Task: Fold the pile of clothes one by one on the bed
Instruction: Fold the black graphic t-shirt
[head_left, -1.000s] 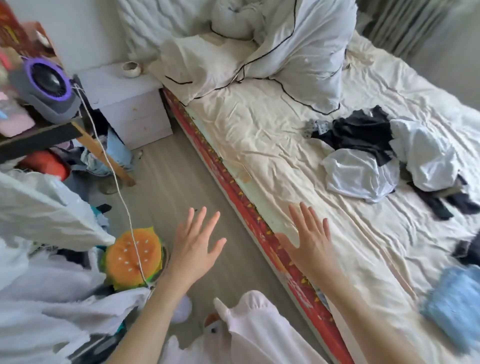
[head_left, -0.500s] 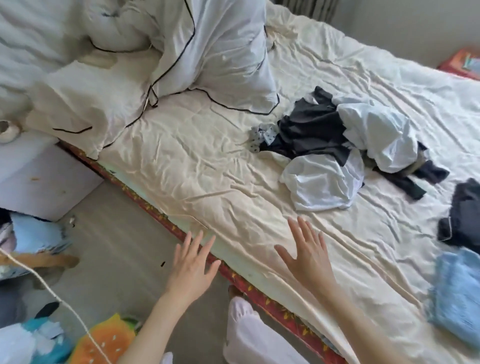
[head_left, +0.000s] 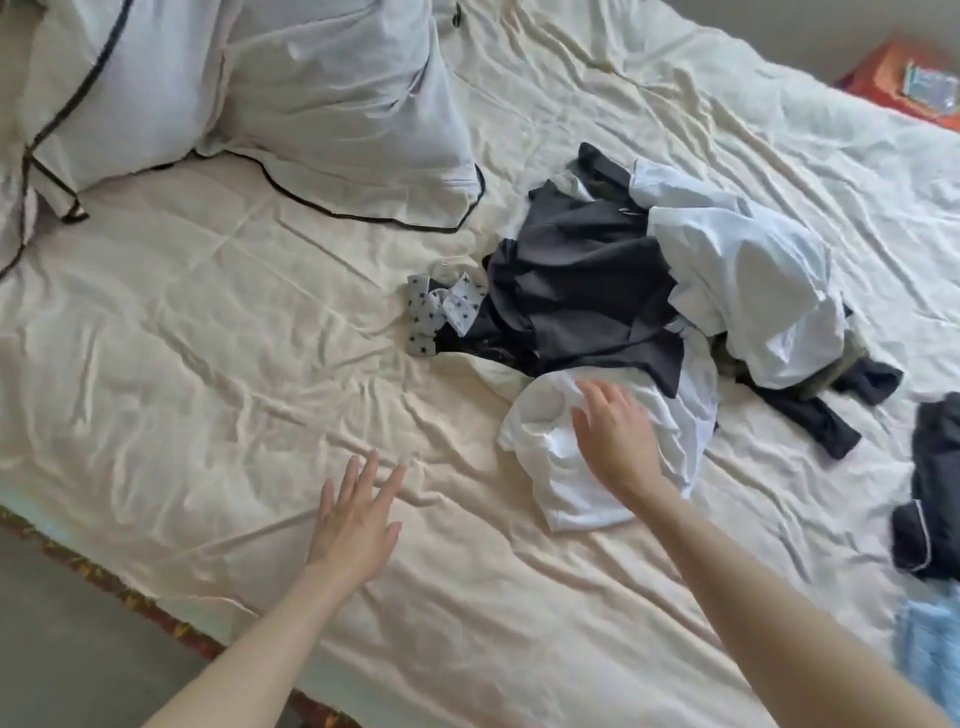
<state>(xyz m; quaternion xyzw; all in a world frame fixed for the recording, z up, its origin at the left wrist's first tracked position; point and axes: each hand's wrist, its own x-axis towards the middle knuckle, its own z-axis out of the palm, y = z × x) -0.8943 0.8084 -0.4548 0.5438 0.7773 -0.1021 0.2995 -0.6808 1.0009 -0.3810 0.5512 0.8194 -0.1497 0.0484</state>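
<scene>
A heap of clothes lies in the middle of the cream bed sheet (head_left: 218, 374). It holds a dark grey garment (head_left: 582, 291), a white garment at the back right (head_left: 743, 280), a small star-print piece (head_left: 441, 312) and a crumpled white garment (head_left: 556, 483) at the front. My right hand (head_left: 615, 434) lies over that front white garment with fingers spread, touching it. My left hand (head_left: 356, 512) hovers flat and open over bare sheet to the left of the heap.
White pillows with black piping (head_left: 270, 104) fill the top left. A dark garment (head_left: 930, 499) and a light blue one (head_left: 935, 654) lie at the right edge. The red patterned mattress edge (head_left: 104, 571) and floor (head_left: 67, 654) are at the bottom left. An orange box (head_left: 904, 78) sits top right.
The view swung from the floor onto the bed. Both hands moved forward over the sheet, and my right hand reached the front white garment.
</scene>
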